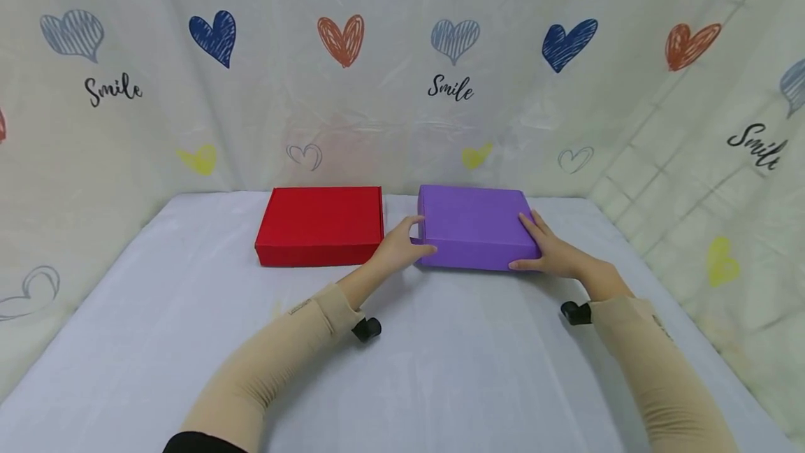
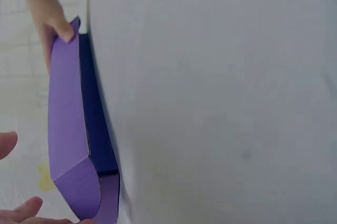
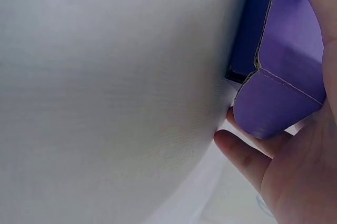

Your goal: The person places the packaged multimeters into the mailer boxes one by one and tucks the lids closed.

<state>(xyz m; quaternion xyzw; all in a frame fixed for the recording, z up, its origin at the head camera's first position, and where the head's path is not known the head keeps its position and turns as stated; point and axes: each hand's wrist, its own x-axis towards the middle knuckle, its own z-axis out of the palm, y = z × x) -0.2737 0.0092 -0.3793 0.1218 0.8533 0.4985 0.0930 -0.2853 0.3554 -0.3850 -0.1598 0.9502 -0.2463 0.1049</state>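
Note:
A purple cardboard box [image 1: 474, 219] sits toward the back right of the table. Rounded side flaps [image 3: 276, 103] stick out at its front corners. In the wrist views a darker blue face [image 2: 97, 108] shows along the lid's edge. My left hand [image 1: 402, 247] is at the box's left end, thumb and forefinger spread around the corner flap. At the right end my right hand [image 1: 556, 250] holds the box, thumb at the front and fingers along the side. To the left lies a closed red box [image 1: 321, 222], its right front corner close behind my left hand.
White cloth covers the table [image 1: 402, 369]. A pale curtain [image 1: 390, 110] with printed hearts and "Smile" hangs behind and at the sides. Black wrist cameras [image 1: 367, 329] stick out beneath the beige sleeves [image 1: 295, 341].

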